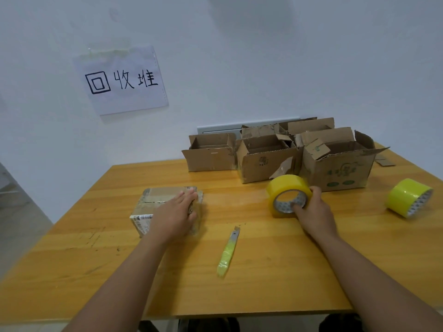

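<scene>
A small taped cardboard parcel (153,200) lies on the wooden table (263,271), left of centre. My left hand (177,212) rests flat on top of it, fingers straight. To the right, my right hand (311,209) grips a roll of yellow packing tape (285,188) standing on its edge, thumb inside the core and fingers curled over the outer rim. A yellow-handled utility knife (229,252) lies on the table between my two forearms, blade end pointing away from me.
A second yellow tape roll (407,196) lies near the table's right edge. Three open cardboard boxes (263,161) stand in a row at the back against the wall, with more behind. A handwritten paper sign (122,80) is taped to the wall.
</scene>
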Demonstrator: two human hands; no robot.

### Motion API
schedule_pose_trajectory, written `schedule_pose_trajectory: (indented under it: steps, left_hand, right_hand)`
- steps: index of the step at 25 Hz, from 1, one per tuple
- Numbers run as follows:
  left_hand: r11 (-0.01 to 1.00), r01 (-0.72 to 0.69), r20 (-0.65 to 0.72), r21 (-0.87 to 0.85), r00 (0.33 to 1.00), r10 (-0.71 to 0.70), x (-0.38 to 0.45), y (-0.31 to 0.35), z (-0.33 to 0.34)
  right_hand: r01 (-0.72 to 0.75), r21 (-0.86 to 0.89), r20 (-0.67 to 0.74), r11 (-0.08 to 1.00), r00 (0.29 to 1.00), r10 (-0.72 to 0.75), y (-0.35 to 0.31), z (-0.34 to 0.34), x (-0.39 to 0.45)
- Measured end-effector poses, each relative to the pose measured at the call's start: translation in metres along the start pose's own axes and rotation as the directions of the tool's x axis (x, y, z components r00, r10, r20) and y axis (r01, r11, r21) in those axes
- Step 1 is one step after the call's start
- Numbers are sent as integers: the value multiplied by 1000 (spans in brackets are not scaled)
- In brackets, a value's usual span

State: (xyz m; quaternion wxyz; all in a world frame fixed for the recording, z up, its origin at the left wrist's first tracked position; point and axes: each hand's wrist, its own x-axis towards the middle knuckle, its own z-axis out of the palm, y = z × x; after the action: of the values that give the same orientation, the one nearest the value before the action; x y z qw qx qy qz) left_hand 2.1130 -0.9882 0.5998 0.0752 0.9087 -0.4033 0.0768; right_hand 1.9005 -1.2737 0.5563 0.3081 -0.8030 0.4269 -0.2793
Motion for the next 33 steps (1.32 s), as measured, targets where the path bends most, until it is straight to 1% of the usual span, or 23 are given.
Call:
schedule_pose_trajectory:
  steps: [4, 7, 11, 12, 14, 15, 16, 17, 18, 19, 20, 21, 23, 24, 25, 27, 29, 30, 31, 32, 33]
  left_hand:
    - [998, 56, -23, 3, 998, -56, 2, -8, 1]
    - [999, 46, -16, 8, 999, -46, 2, -8, 2]
    - [999, 39, -20, 21, 999, -38, 2, -8, 4]
    - [999, 37, -25, 21, 999, -36, 2, -8, 4]
    - [999, 30, -32, 23, 999, -29, 1, -8, 5]
    - [999, 26, -34, 23, 999, -25, 1, -7, 5]
    - [999, 24, -32, 25, 999, -23, 1, -7, 4]
    - [999, 23, -29, 26, 999, -22, 1, -6, 3]
    - [999, 21, -29, 28, 999, -20, 1, -6, 3]
    - [999, 18, -31, 32, 999, -17, 1, -5, 3]
    - [999, 17, -33, 33, 999, -16, 1, -6, 2]
    - [999, 18, -32, 32, 999, -17, 0, -6, 2]
    - [999, 20, -23, 30, 1000, -19, 0, -7, 2]
    - [999, 23, -15, 30, 1000, -23, 0, -7, 2]
    - [999, 25, -8, 30, 1000, -25, 0, -8, 2]
    - [999, 22, -5, 35, 1000, -22, 1, -7, 2]
    - [999, 19, -7, 39, 1000, -18, 0, -8, 3]
    - [999, 15, -9, 38, 1000, -15, 1, -9, 4]
    - [999, 12, -8, 37, 1000, -12, 1, -9, 5]
    - [999, 8, -6, 36, 1000, -8, 2, -10, 5]
    - [999, 2, -3, 39, 1000, -2, 2, -11, 4]
  right_hand:
    - [7, -1, -158, 1000, 987, -7, 8, -6, 6]
    - [9, 16, -167, 1000, 986, -6, 8, -3, 5]
    - [-92, 173, -173, 981, 977, 122, -2, -8, -8]
    - [-69, 180, -197, 981, 975, 105, -7, -6, -18]
    - [66, 89, -232, 994, 972, -43, -19, 5, -41]
    - [147, 41, -207, 988, 969, -136, -27, 12, -52]
    - [221, 8, -130, 975, 967, -218, -37, 17, -63]
    - [284, -20, -2, 959, 959, -284, -47, 21, -73]
    - [335, -52, 156, 941, 933, -324, -59, 25, -83]
    - [371, -90, 316, 924, 891, -327, -70, 27, -93]
    - [398, -134, 442, 908, 844, -304, -80, 31, -102]
    - [428, -187, 513, 884, 810, -284, -90, 35, -111]
    - [498, -284, 557, 820, 781, -282, -103, 43, -124]
    - [527, -305, 571, 793, 768, -291, -109, 47, -128]
    - [545, -299, 595, 783, 748, -294, -114, 49, -131]
    - [549, -253, 649, 797, 707, -281, -121, 49, -134]
    - [537, -173, 655, 826, 689, -311, -126, 52, -131]
    - [524, -106, 620, 845, 699, -356, -128, 54, -126]
    - [491, -6, 557, 871, 726, -405, -129, 57, -120]
    - [440, 119, 475, 890, 762, -440, -131, 60, -111]
    - [371, 252, 393, 894, 805, -444, -133, 64, -101]
